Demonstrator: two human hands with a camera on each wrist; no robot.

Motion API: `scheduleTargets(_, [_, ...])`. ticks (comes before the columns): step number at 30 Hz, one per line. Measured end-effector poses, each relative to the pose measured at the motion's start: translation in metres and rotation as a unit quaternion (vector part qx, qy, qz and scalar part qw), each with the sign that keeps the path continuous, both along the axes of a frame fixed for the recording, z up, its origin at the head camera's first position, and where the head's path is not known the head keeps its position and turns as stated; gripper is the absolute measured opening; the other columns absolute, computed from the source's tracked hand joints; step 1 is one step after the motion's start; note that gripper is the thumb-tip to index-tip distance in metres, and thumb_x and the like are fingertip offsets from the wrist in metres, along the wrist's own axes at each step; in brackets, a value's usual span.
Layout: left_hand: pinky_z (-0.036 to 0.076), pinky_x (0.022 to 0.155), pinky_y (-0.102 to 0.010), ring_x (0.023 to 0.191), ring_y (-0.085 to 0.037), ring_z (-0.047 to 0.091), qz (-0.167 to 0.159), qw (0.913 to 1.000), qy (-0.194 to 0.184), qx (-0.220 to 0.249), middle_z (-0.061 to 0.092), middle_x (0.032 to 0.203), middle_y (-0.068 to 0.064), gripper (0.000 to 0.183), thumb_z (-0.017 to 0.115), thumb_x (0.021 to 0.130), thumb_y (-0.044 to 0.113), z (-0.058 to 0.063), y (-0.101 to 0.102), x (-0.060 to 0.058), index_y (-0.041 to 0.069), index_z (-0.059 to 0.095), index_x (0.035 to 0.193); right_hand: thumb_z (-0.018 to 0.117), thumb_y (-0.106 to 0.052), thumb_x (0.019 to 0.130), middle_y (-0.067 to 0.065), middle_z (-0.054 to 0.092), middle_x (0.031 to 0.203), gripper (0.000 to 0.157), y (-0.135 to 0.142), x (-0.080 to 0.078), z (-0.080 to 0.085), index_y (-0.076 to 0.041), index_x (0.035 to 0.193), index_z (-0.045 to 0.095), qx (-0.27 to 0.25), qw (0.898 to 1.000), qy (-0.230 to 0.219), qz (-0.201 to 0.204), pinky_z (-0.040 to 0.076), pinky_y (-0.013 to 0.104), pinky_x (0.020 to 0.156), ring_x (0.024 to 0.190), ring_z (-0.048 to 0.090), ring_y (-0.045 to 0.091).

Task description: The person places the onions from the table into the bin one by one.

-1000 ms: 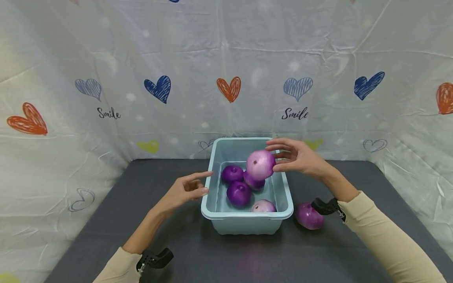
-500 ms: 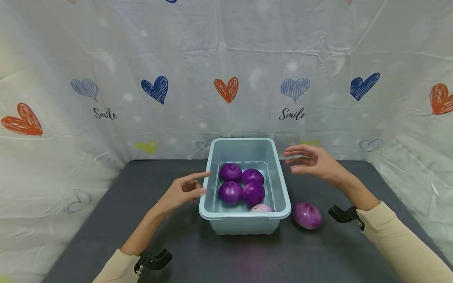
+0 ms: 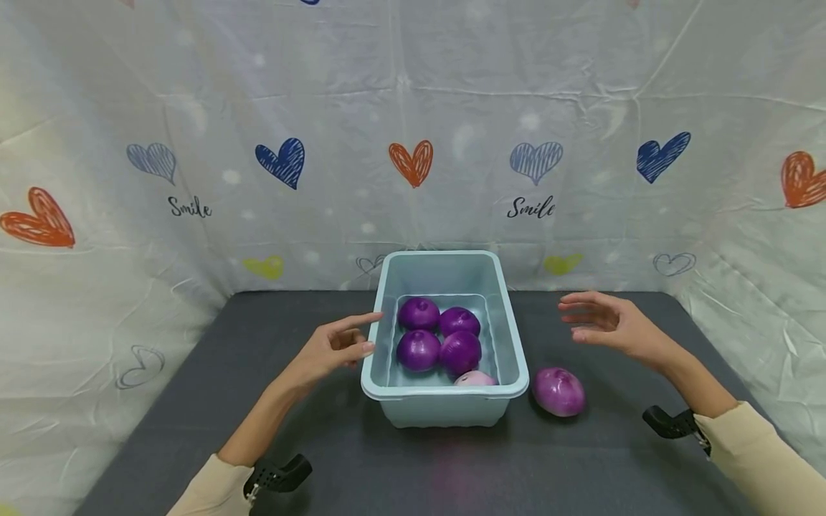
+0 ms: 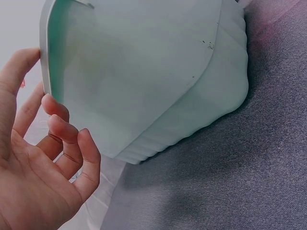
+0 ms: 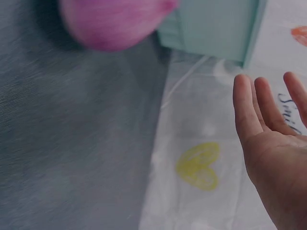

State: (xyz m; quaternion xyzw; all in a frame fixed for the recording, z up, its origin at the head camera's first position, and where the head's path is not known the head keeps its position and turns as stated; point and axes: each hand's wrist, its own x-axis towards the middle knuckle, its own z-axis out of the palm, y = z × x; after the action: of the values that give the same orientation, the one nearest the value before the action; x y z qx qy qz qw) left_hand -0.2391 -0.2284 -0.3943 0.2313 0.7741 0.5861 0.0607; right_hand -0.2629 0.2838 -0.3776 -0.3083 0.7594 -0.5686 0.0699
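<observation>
A pale blue plastic tub holds several purple onions. A paler onion at the near end is partly hidden by the front wall. My left hand touches the tub's left rim with outstretched fingertips; in the left wrist view its other fingers bend loosely beside the tub wall. To the right of the tub, my right hand hovers in the air with parted, relaxed fingers and nothing in it. Below it, another red onion lies on the table, close to the tub's right front corner.
A dark grey cloth covers the table. Behind and at both sides hangs a pale curtain printed with hearts and lettering. Black wrist straps sit on both forearms.
My right hand has let go of a pale-ended onion in the tub and moved out to the right and down. The onions in the tub have shifted. My left hand stays at the rim.
</observation>
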Motion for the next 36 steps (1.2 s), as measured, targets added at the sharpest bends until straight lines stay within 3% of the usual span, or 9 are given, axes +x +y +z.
scheduleTargets(6, [0.049,0.067,-0.041,0.072,-0.028,0.054,-0.001,1.0000,0.003,0.002,0.062,0.091,-0.016,0.052,0.068,0.099,0.013,-0.002,0.000,-0.001,0.014,0.054,0.149,0.069,0.008,0.092,0.018,0.044,0.150,0.067,0.006,0.008,-0.020,0.008,0.151,0.036,0.020,0.999,0.016,0.044,0.046,0.036,0.101,0.134,0.049,0.021])
scheduleTargets(13, [0.050,0.068,-0.041,0.074,-0.028,0.054,0.001,1.0000,0.003,-0.003,0.064,0.095,-0.016,0.052,0.068,0.100,0.013,-0.002,-0.001,0.000,0.014,0.054,0.149,0.076,0.006,0.086,0.024,0.032,0.156,0.084,0.006,0.017,-0.040,0.005,0.155,0.028,0.047,0.997,0.012,0.062,0.043,0.033,0.103,0.136,0.043,0.010])
scheduleTargets(15, [0.050,0.068,-0.040,0.074,-0.028,0.054,0.002,1.0000,0.001,-0.003,0.065,0.095,-0.016,0.052,0.068,0.100,0.014,-0.002,-0.001,0.001,0.015,0.054,0.150,0.077,0.005,0.085,0.026,0.030,0.156,0.087,0.005,0.019,-0.046,0.005,0.156,0.027,0.050,0.997,0.007,0.065,0.042,0.032,0.104,0.137,0.042,0.010])
scheduleTargets(18, [0.049,0.067,-0.037,0.073,-0.024,0.054,0.002,1.0000,0.001,-0.002,0.064,0.095,-0.016,0.052,0.068,0.100,0.014,-0.001,0.000,0.001,0.014,0.054,0.149,0.079,0.004,0.083,0.031,0.028,0.155,0.088,0.002,0.021,-0.054,0.007,0.155,0.028,0.051,0.996,0.002,0.072,0.041,0.032,0.105,0.140,0.040,0.024])
scheduleTargets(22, [0.049,0.066,-0.035,0.072,-0.022,0.053,0.000,1.0000,0.001,-0.001,0.064,0.094,-0.016,0.052,0.067,0.100,0.013,0.000,0.000,0.001,0.013,0.054,0.150,0.081,0.001,0.083,0.036,0.032,0.151,0.084,-0.002,0.022,-0.061,0.010,0.151,0.033,0.053,0.995,-0.019,0.082,0.043,0.031,0.103,0.136,0.040,0.044])
scheduleTargets(29, [0.049,0.068,-0.036,0.075,-0.031,0.054,0.001,1.0000,-0.004,-0.005,0.065,0.098,-0.016,0.052,0.067,0.100,0.014,0.001,0.000,0.002,0.014,0.053,0.150,0.080,0.000,0.087,0.029,0.050,0.137,0.061,-0.006,0.021,-0.064,0.009,0.140,0.050,0.063,0.992,-0.036,0.107,0.050,0.035,0.095,0.122,0.058,0.027])
scheduleTargets(36, [0.048,0.067,-0.034,0.073,-0.025,0.053,-0.002,1.0000,-0.002,-0.001,0.065,0.097,-0.016,0.052,0.067,0.100,0.015,0.002,0.000,0.003,0.014,0.052,0.151,0.079,-0.001,0.088,0.025,0.053,0.135,0.057,-0.007,0.020,-0.064,0.005,0.138,0.053,0.065,0.991,-0.036,0.112,0.051,0.036,0.094,0.119,0.059,0.028])
